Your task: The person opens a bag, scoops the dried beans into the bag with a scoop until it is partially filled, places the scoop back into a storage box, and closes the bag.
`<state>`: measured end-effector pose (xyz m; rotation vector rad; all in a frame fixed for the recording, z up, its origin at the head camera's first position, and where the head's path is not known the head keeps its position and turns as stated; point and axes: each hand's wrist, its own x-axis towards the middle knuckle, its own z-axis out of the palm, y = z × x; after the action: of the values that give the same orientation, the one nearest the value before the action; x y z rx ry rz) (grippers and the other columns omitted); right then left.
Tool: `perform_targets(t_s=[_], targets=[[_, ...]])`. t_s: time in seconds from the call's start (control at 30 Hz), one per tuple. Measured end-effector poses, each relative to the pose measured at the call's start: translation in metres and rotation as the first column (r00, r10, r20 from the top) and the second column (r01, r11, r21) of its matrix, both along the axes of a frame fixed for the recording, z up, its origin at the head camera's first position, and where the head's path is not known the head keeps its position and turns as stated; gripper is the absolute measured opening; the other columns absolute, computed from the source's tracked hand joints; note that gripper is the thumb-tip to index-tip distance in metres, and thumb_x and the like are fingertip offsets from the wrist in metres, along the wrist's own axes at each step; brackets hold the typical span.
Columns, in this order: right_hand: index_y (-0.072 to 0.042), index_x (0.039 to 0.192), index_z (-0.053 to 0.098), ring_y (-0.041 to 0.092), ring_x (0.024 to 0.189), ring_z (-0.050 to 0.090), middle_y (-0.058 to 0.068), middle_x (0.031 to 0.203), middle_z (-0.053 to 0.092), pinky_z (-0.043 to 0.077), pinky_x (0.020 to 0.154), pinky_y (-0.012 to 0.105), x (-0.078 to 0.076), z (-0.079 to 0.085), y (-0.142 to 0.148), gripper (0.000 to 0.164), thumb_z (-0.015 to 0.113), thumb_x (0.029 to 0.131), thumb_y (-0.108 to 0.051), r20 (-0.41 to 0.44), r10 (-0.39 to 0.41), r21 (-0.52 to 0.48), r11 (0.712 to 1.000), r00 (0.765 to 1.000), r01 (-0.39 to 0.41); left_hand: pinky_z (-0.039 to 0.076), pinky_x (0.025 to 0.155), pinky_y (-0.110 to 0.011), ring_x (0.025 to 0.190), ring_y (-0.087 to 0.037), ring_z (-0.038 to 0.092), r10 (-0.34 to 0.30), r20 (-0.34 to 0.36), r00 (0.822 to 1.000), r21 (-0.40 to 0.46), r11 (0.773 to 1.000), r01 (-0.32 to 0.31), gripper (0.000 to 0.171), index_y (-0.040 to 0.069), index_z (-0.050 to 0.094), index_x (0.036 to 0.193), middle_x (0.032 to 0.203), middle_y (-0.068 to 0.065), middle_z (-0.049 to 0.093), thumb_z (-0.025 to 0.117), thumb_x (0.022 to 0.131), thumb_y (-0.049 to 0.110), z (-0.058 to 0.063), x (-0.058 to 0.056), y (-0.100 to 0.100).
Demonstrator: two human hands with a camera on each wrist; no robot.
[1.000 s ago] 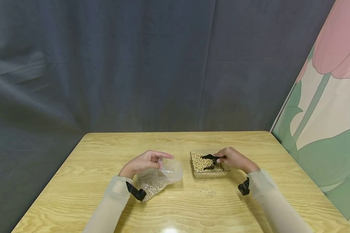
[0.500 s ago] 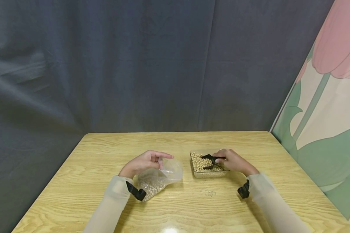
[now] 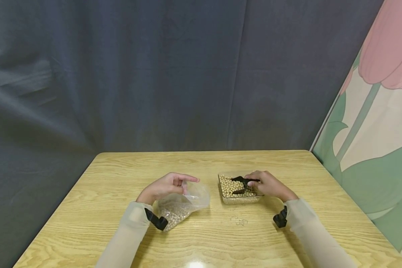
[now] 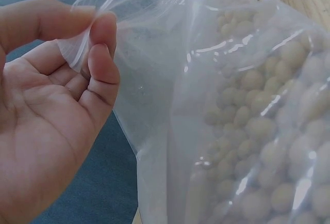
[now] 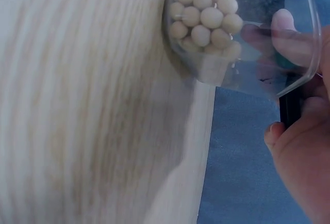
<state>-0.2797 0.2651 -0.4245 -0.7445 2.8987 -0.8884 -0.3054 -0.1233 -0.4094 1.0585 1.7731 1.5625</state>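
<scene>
My left hand pinches the upper edge of a clear plastic bag between thumb and fingers, as the left wrist view shows. Soybeans fill the lower part of the bag, which lies on the table with its mouth toward the right. My right hand grips the handle of a black scoop inside a clear plastic box. Pale round soybeans lie around the scoop, whose front is partly sunk among them. Through the box wall in the right wrist view, my fingertips show.
Both the bag and the box stand on a light wooden table, with a strip of tabletop between them. Faint marks show on the wood in front of the box. A dark curtain hangs behind, and a flower-patterned panel borders the right.
My right hand has shifted very slightly with the scoop, which stays among the beans. The left hand and the bag hold still.
</scene>
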Motion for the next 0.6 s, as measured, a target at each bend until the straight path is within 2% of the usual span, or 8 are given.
perform_targets(t_s=[0.4,0.6], targets=[[0.006,0.127,0.058,0.038,0.11,0.059,0.025,0.125,0.06,0.052,0.083,0.045,0.0013,0.0014,-0.0019,0.035,0.055,0.095,-0.006,0.001,-0.001,-0.019,1.0,1.0,0.001,0.048,0.088,-0.023,0.074,-0.005,0.057,-0.017,-0.004,1.0,0.038,0.999,0.017,0.048,-0.016,0.042,0.135,0.075,0.007,0.062,0.051,0.089,-0.01,-0.0014,0.0014,-0.0012],[0.005,0.128,0.058,0.04,0.113,0.057,0.025,0.126,0.059,0.051,0.087,0.048,0.0011,0.0002,-0.0019,0.035,0.055,0.095,-0.007,0.007,-0.011,-0.026,1.0,1.0,0.011,0.049,0.083,-0.022,0.074,-0.005,0.057,-0.014,-0.003,1.0,0.036,0.999,0.014,0.048,-0.015,0.042,0.136,0.075,0.007,0.062,0.051,0.089,-0.01,-0.0027,0.0007,-0.0019]])
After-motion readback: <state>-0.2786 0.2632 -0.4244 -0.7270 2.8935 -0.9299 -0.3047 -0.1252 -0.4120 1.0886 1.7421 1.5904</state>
